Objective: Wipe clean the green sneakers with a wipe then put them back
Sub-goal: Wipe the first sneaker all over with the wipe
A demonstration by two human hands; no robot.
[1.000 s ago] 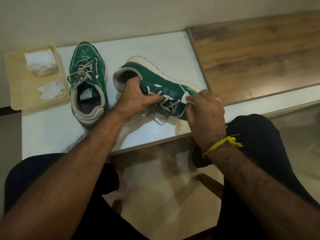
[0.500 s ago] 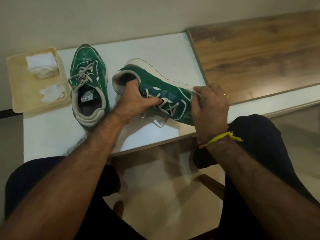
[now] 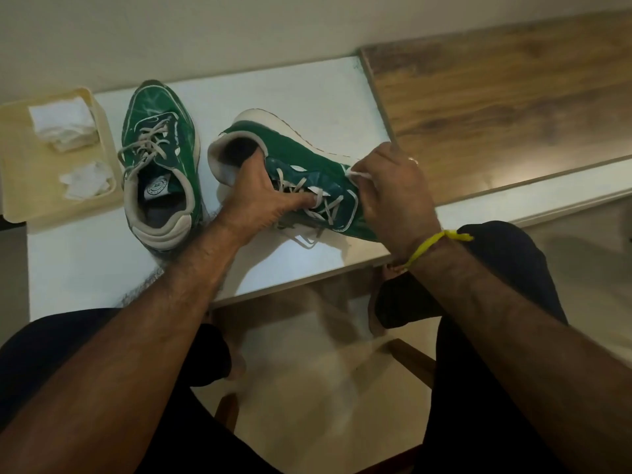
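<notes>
Gripping the collar of a green lace-up sneaker with a white sole [image 3: 301, 155], the left hand [image 3: 263, 200] has its thumb across the grey laces and its fingers tucked inside the shoe mouth, tilting the shoe on its side over the white tabletop [image 3: 85, 268]. The sneaker's long axis runs from its heel at far left to its toe at near right, so the toe end lies directly under the right hand [image 3: 393, 196], clearly the nearer hand to the part being cleaned. That hand's fingers are curled, pinching a small white wipe [image 3: 357, 173] against the upper near the toe. The second green sneaker [image 3: 159, 159] stands upright on the tabletop just left of the held one, toe pointing away, streaked with pale marks and probably not yet wiped. At far left sits a cream plastic tray [image 3: 13, 200] holding a stack of folded white wipes [image 3: 63, 123] and a crumpled white wipe [image 3: 87, 179].
</notes>
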